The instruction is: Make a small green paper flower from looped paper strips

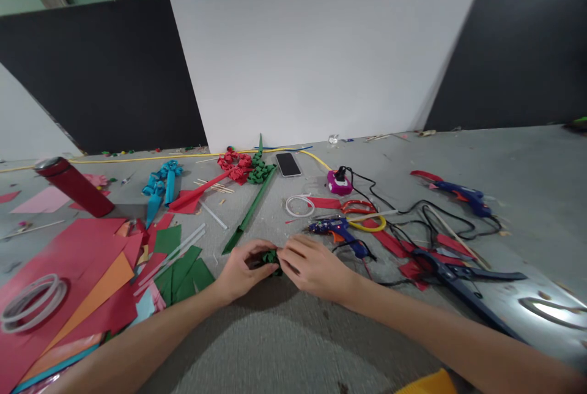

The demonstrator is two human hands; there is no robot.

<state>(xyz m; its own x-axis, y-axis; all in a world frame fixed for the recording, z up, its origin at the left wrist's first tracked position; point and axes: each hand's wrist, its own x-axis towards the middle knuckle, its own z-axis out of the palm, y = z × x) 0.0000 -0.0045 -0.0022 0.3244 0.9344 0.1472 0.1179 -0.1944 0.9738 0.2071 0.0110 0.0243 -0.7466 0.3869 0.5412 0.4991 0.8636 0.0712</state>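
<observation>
Between my two hands is a small dark green folded-paper piece (270,257), mostly hidden by my fingers. My left hand (245,268) pinches it from the left with thumb and forefinger. From the right, my right hand (312,265) closes its fingertips on the same piece. Just beyond them lies a long green rolled-paper stem (252,210). It leads up to a cluster of green paper curls (260,172), beside red paper flowers (236,164) on a red stem (197,193). Blue paper flowers (158,183) lie further left.
Left are red paper sheets (92,247), green paper pieces (186,278), tape rolls (34,302) and a red flask (76,186). Right are glue guns (342,232), scissors (358,207), cables, a purple power adapter (339,183) and dark-handled cutters (458,284). A phone (288,164) lies ahead.
</observation>
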